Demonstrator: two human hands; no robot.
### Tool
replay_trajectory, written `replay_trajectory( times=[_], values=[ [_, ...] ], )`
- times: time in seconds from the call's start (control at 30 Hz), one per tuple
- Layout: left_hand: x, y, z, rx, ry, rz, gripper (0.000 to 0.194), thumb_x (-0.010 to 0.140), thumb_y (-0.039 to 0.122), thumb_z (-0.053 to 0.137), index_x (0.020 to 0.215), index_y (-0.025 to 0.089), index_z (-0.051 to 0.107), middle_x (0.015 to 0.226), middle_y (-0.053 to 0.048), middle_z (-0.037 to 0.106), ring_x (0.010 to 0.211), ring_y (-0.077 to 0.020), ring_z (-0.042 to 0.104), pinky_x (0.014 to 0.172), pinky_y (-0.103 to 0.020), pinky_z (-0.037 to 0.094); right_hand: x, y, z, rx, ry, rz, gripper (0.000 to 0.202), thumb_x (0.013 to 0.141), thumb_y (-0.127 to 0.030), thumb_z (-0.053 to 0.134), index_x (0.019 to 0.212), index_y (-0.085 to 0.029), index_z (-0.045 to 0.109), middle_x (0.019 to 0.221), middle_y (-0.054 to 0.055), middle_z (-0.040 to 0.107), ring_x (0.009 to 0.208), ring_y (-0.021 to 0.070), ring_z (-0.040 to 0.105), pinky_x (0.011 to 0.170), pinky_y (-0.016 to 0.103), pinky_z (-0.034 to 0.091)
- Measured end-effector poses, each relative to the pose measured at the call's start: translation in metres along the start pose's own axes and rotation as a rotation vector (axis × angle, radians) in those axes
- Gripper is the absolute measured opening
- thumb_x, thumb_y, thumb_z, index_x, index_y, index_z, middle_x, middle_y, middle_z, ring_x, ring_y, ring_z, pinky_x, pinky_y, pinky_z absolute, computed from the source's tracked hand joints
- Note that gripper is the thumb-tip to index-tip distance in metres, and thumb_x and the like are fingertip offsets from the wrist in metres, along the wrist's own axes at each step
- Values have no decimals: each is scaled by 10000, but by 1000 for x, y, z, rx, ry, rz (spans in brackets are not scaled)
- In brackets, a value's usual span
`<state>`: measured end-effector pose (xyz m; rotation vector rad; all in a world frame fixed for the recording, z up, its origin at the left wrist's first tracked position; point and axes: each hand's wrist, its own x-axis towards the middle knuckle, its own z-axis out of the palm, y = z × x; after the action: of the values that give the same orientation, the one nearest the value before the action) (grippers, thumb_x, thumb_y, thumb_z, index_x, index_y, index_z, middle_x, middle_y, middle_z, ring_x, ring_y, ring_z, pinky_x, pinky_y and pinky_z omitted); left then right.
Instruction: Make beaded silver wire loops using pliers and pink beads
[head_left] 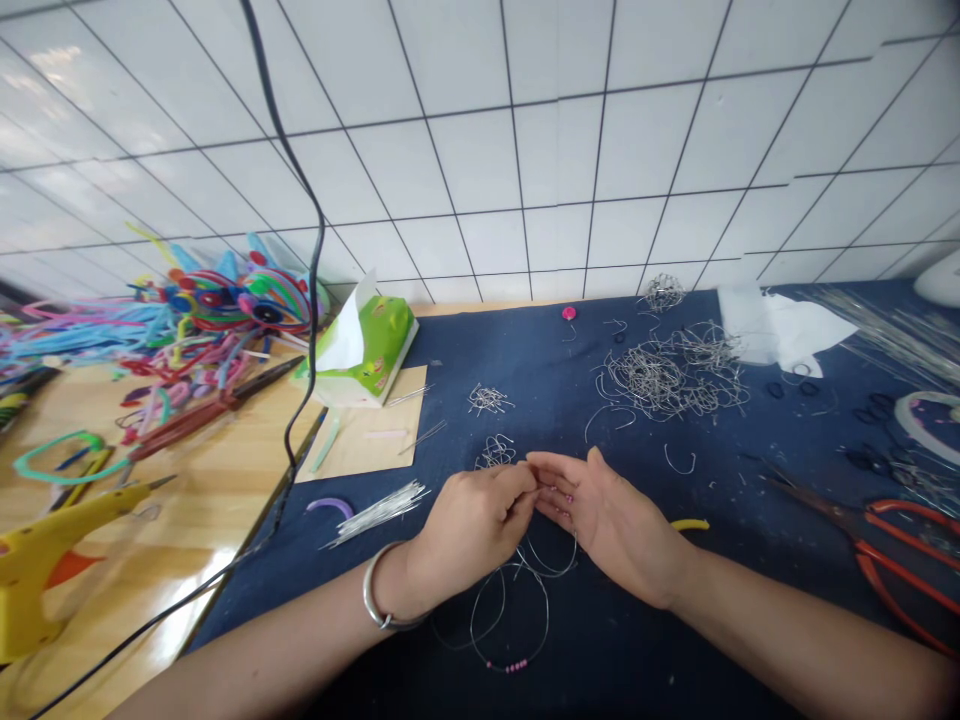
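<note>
My left hand (476, 520), a silver bangle on its wrist, is closed in a pinch, and its fingertips meet the fingers of my right hand. A thin wire (501, 600) loops down below it and seems to run up into the pinch, though the held end is hidden. Palm up and fingers stretched out, my right hand (619, 525) is open, with a few small pink beads (568, 498) resting on its fingers. Below the hands hangs or lies a wire ring (547, 612) with several pink beads (517, 666) threaded at its bottom.
Bent wire pieces lie in a tangled pile (652, 378) and smaller heaps (489, 399). Straight wires (379, 512) sit at left. Red-handled scissors (862, 535) are at right. A glue gun (64, 545), tissue pack (367, 345), pipe cleaners (97, 325) and black cable (319, 230) stand left.
</note>
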<state>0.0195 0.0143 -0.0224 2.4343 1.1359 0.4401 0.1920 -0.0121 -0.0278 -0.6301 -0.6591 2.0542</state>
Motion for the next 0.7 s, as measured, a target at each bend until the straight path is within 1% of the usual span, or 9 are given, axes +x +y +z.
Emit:
replay_trajectory(
  times=[0.27,0.47,0.6,0.7],
  values=[
    [0,3,-1,44,46,55,193,803,84,397,655,155,498,605,8,522,533,-91,469,505,-226,366,-1,0,2,-45,-1,-17,520,864,-553,314,1190,-194,501,1207,80,503,1167,185,405,1039,391,206],
    [-2,1,1,29,30,38,187,809,98,402,667,156,507,631,0,538,562,-97,490,527,-236,385,-1,0,2,-33,-12,-18,515,876,-537,295,1195,-186,496,1200,85,509,1160,182,413,1039,385,210],
    [-1,0,1,-75,-2,-17,162,813,104,420,706,154,530,653,-8,559,595,-107,512,561,-248,415,-1,0,1,-11,-14,-13,494,893,-509,277,1198,-186,493,1203,81,506,1163,179,411,1043,382,205],
    [3,1,-2,-272,-39,-31,160,826,99,428,775,156,569,747,-21,600,679,-114,548,633,-255,449,-1,0,0,4,-1,3,503,894,-516,259,1189,-188,501,1210,78,499,1164,178,408,1044,376,206]
  ],
)
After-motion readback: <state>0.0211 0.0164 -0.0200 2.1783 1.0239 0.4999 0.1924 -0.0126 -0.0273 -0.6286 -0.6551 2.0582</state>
